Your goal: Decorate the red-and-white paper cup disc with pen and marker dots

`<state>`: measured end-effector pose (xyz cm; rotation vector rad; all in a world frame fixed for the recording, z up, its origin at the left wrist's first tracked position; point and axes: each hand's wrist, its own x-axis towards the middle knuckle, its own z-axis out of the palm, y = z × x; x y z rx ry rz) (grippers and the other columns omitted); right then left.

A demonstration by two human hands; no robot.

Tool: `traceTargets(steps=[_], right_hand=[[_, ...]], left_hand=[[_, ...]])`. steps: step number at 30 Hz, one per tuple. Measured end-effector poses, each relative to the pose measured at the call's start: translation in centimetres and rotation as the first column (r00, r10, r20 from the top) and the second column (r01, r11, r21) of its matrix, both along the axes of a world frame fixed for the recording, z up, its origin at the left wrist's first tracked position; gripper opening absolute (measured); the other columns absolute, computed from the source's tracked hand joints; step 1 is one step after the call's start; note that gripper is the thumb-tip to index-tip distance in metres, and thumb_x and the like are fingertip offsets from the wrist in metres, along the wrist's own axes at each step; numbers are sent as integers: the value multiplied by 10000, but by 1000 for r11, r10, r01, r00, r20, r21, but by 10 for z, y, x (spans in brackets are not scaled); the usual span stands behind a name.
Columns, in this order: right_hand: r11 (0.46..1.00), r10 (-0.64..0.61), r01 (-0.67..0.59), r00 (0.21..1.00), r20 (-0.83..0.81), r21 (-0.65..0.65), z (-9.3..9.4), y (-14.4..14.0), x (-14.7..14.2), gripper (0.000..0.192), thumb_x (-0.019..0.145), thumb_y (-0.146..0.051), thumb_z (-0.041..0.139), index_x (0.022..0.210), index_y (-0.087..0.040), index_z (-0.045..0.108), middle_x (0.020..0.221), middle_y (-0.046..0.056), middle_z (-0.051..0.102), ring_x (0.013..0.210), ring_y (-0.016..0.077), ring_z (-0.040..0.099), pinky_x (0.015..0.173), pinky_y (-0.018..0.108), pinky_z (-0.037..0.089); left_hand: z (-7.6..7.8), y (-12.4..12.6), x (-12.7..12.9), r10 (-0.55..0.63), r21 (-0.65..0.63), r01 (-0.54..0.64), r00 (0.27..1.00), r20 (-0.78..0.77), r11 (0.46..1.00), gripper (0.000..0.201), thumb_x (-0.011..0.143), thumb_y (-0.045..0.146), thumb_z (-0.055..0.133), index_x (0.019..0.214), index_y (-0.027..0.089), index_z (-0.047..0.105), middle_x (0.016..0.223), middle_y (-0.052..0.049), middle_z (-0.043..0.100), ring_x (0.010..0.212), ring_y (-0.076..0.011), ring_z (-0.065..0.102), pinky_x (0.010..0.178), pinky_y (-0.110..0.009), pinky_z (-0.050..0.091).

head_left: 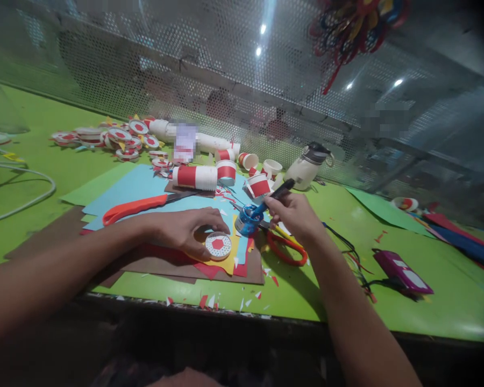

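My left hand point(187, 228) curls around a small round disc point(218, 245) with a red hexagon and blue dots, thumb and fingers at its rim. The disc is on the coloured paper sheets point(123, 188). My right hand point(292, 212) pinches a dark pen-like stick point(282, 190); its blue lower end is down in a small jar of blue paint point(248, 220). Orange-handled scissors point(287, 252) lie beside the jar, partly behind my right hand. Past my left forearm is an orange-handled cutter point(135, 208), its blade pointing right.
Red-and-white paper cups point(196, 177) lie and stand behind the sheets, near a bottle point(306, 164). Finished-looking red-and-white discs point(119, 134) are heaped at back left. A purple device point(403, 271) with cords lies right. Paper scraps point(212, 301) litter the front edge.
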<state>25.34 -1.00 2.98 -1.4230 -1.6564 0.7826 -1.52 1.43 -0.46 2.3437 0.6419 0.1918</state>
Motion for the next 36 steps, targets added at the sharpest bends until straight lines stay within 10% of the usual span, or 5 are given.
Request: traceTargets(steps=[7, 29, 36], right_hand=[[986, -47, -22, 914, 402, 164, -14, 6, -4, 281, 833, -355, 687, 630, -165, 643, 579, 7, 614, 533, 134, 486, 494, 261, 323], [974, -133, 45, 907, 400, 221, -20, 3, -7, 287, 806, -362, 723, 620, -152, 662, 562, 15, 600, 518, 125, 451, 508, 282, 314], [921, -134, 72, 981, 139, 383, 0, -10, -3, 250, 798, -376, 731, 701, -146, 724, 543, -29, 571, 488, 100, 436, 478, 258, 322]], left_hand=[[-1, 0, 2, 1, -1, -1, 1000, 7, 1000, 490, 777, 445, 745, 1185, 189, 648, 1122, -64, 571, 962, -218, 562, 853, -301, 465], [-2, 1, 2, 17, 18, -16, 1000, -8, 1000, 506, 776, 481, 759, 1178, 192, 654, 1102, -73, 589, 971, -231, 556, 842, -311, 449], [-4, 2, 1, 42, -8, -42, 999, -25, 999, 530, 754, 442, 788, 1195, 192, 632, 1115, -65, 600, 973, -223, 561, 825, -292, 447]])
